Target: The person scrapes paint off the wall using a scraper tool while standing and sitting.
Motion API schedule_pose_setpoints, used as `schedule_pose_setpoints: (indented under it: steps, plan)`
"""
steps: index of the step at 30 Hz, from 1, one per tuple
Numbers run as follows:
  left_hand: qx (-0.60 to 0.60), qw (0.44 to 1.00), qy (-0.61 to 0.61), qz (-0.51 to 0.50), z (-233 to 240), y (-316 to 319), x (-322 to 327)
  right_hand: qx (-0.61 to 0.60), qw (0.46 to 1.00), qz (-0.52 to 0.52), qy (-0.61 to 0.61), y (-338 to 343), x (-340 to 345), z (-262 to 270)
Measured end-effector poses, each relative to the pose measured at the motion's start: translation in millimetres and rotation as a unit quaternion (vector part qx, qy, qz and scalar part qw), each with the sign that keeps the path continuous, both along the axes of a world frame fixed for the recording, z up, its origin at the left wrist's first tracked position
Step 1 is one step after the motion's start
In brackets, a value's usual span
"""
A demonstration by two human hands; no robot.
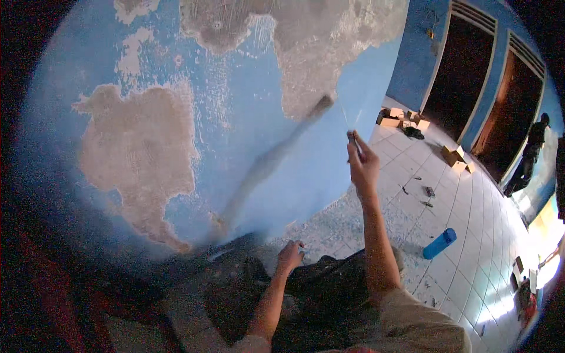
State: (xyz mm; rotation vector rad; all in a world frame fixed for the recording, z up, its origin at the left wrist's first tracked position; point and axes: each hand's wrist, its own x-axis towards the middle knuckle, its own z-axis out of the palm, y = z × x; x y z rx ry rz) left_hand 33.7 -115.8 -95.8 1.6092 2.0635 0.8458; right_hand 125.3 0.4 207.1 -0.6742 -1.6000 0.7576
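Observation:
My right hand (364, 162) grips the dark handle of a scraper (351, 119), probably a putty knife. Its thin, pale blade points up at the blue painted wall (304, 176), just right of a bare grey patch (309, 75). Whether the blade touches the wall is hard to tell. A long shadow of the arm and tool falls across the paint. Lower down, my left hand (290, 256) is held near my dark-clothed legs (326, 282). Its fingers are loosely curled, with thumb and forefinger apart, and nothing shows in it.
Paint flakes (318, 234) litter the tiled floor at the wall's foot. A blue cylinder (439, 243) stands to my right. Opened cardboard boxes (457, 159) lie near dark doorways (461, 75). Another person (529, 152) is by the far wall at right.

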Motion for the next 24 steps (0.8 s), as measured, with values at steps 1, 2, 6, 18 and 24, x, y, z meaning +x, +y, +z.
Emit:
schedule_pose_setpoints:
  steps: [1, 2, 6, 18, 24]
  plan:
    - [-0.016, 1.000, 0.005, 0.006, 0, -1, -2, 0.018, 1.000, 0.007, -0.006, -10, 4, -11]
    - [-0.015, 1.000, 0.005, 0.011, -3, -4, -4, 0.036, 0.999, 0.014, -0.012, -19, 7, -22]
    - [0.041, 0.999, 0.006, -0.007, 2, 0, 5, 0.081, 0.997, -0.002, 0.002, -22, -5, -24]
    - [0.012, 0.999, -0.026, -0.015, -30, 9, -9, 0.037, 0.999, -0.013, -0.021, -26, 13, -33]
    - [-0.006, 0.999, 0.003, -0.036, 5, 3, 3, -0.001, 0.996, -0.080, -0.033, 8, -29, 11]
